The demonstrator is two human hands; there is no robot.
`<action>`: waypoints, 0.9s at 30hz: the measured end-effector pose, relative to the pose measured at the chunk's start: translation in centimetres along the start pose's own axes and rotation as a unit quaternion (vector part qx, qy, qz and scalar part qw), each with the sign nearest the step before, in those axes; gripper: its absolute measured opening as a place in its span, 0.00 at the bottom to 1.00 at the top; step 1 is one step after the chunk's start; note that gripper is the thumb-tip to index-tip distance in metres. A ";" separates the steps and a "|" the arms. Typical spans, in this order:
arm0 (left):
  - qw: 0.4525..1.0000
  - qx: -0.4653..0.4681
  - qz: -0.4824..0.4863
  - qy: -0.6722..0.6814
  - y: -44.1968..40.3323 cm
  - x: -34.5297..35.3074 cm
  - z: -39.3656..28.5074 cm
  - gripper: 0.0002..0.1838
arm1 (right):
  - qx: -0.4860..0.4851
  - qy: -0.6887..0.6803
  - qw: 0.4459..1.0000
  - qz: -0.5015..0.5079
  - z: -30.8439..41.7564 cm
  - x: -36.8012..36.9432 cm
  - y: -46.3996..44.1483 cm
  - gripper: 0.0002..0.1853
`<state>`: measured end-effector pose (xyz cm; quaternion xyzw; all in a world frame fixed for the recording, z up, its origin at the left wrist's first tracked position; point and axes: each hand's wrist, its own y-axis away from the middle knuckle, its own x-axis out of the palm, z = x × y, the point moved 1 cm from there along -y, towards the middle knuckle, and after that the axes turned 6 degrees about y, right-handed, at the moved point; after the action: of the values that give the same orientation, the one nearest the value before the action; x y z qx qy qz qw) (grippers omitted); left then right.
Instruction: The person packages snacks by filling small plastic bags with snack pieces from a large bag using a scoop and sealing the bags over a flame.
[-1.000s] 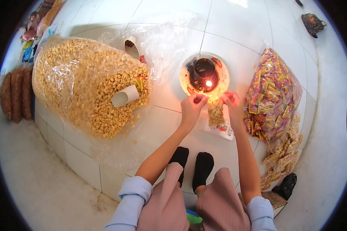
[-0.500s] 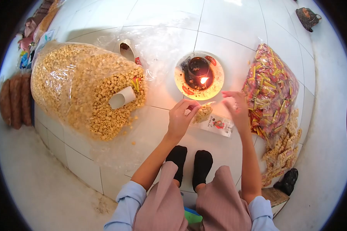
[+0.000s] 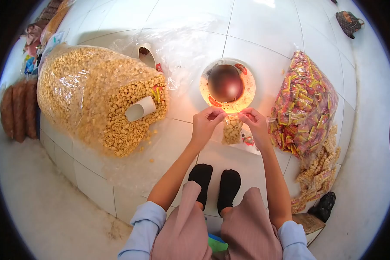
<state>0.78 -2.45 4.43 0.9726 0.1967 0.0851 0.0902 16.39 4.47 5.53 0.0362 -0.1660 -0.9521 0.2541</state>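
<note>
A small clear bag of ring snacks [image 3: 232,131] hangs from its top edge between my two hands. My left hand [image 3: 208,122] pinches one top corner and my right hand [image 3: 254,123] pinches the other. Just beyond them is a round plate [image 3: 249,96] with a dark, partly blurred round area over its middle and an orange glow at its near side. Partly hidden behind the small bag, a white printed packet [image 3: 249,145] lies on the tiles.
At left, a large bag of ring snacks [image 3: 80,86] lies open with a white scoop [image 3: 141,109] inside. A bag of red and yellow sachets [image 3: 305,104] stands at right, beside filled snack packs [image 3: 316,177] and a black bag [image 3: 324,206].
My right hand, apart from the small bag half a second ago, has come back to its top edge. The bag now hangs upright between both hands, and the flame is hidden by the blurred area.
</note>
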 end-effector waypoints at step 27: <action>0.985 -0.129 -0.094 0.071 -1.8 2.0 2.5 0.12 | 0.011 0.003 0.990 -0.143 -3.0 -0.6 -1.6 0.09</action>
<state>2.44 -0.34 1.91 0.9215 0.2805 0.1698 0.2080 16.62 5.21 2.12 0.0651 -0.1689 -0.9767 0.1155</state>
